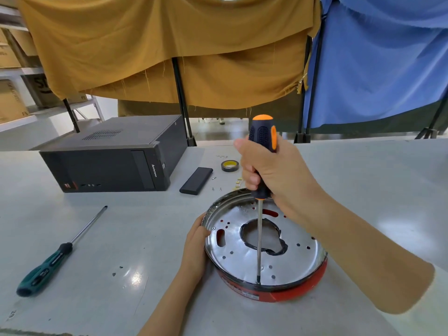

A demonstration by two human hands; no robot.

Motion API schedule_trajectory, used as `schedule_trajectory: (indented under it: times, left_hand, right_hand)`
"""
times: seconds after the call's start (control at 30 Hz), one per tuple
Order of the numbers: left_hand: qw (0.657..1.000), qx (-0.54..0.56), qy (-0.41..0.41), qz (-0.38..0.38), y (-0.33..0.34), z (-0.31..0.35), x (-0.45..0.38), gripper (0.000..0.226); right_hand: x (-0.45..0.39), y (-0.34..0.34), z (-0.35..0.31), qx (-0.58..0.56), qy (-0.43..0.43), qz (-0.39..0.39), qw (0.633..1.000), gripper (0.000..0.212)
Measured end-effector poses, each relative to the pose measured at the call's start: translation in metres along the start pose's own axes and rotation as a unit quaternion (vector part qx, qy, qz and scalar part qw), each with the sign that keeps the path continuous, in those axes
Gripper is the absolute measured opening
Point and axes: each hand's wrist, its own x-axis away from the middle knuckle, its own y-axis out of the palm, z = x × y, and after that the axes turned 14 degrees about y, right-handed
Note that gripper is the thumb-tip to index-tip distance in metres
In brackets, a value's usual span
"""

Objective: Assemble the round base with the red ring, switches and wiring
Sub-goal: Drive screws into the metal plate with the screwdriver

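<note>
— What is spread out in front of you?

— The pale grey table (363, 180) carries it all. At your far left lies a black Lenovo desktop computer case (111, 161) on its side. Close in front of you sits the round base (264, 241), a shiny metal dish with a red ring (300, 288) around its outside, a large hole in the middle and many small holes in its floor.

— And your hands?

— Your right hand (271, 173) is curled round the black-and-orange handle of a screwdriver (263, 151), held upright, its shaft running down across the centre hole and its tip planted on the dish floor near the rim closest to you. Your left hand (196, 246) grips the left rim of the base, fingers wrapped over the edge.

— The smaller things?

— A green-handled screwdriver (48, 265) lies well to your left, tip pointing away. Beyond the base lie a flat black box (196, 180), a roll of tape (229, 165) with a yellow core, and a few loose screws (217, 189) near them.
</note>
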Motion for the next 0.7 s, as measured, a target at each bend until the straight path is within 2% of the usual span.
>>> schedule_trajectory:
  times: [0.03,0.07,0.1,0.13,0.23,0.3,0.37,0.43,0.53,0.6,0.67,0.7]
  left_hand:
    - [1.000,-0.007,-0.001,0.000,0.000,-0.001,0.000,0.019]
    - [1.000,-0.012,-0.002,-0.002,0.000,-0.002,-0.001,0.019]
    - [1.000,-0.012,-0.003,-0.006,-0.001,-0.001,-0.001,0.020]
    - [1.000,-0.010,-0.005,-0.010,-0.001,0.000,-0.001,0.021]
    - [1.000,0.006,-0.009,-0.022,-0.002,0.002,0.000,0.021]
    - [1.000,0.012,0.000,-0.022,-0.002,0.002,0.001,0.029]
    - [1.000,0.016,0.003,-0.015,-0.001,0.002,0.001,0.022]
    - [1.000,0.010,0.002,-0.017,0.000,0.002,0.000,0.017]
    - [1.000,-0.009,-0.017,-0.020,0.001,0.001,-0.003,0.018]
    - [1.000,-0.010,-0.017,-0.018,0.001,0.002,-0.003,0.020]
    - [1.000,-0.006,-0.013,-0.016,0.001,0.004,-0.002,0.022]
    - [1.000,-0.003,-0.014,-0.015,0.001,0.004,-0.001,0.022]
  right_hand:
    - [0.002,-0.001,0.002,0.023,-0.021,0.047,0.998,0.019]
    - [0.005,-0.003,0.001,0.049,-0.029,0.058,0.997,0.019]
    - [0.007,-0.006,-0.002,0.069,-0.021,0.026,0.997,0.017]
    - [0.008,-0.011,-0.006,0.072,0.002,-0.039,0.997,0.016]
    - [0.013,-0.032,-0.017,0.031,0.069,-0.228,0.971,0.041]
    - [0.015,-0.041,-0.017,0.054,0.053,-0.267,0.961,0.045]
    - [0.017,-0.042,-0.017,0.106,0.027,-0.247,0.963,0.039]
    - [0.016,-0.036,-0.018,0.157,0.014,-0.189,0.969,0.037]
    - [0.016,-0.025,-0.015,0.241,-0.019,-0.057,0.969,0.046]
    - [0.015,-0.020,-0.008,0.294,-0.073,0.046,0.952,0.044]
    - [0.014,-0.019,-0.005,0.301,-0.086,0.070,0.947,0.044]
    - [0.012,-0.022,-0.007,0.295,-0.064,0.044,0.952,0.045]
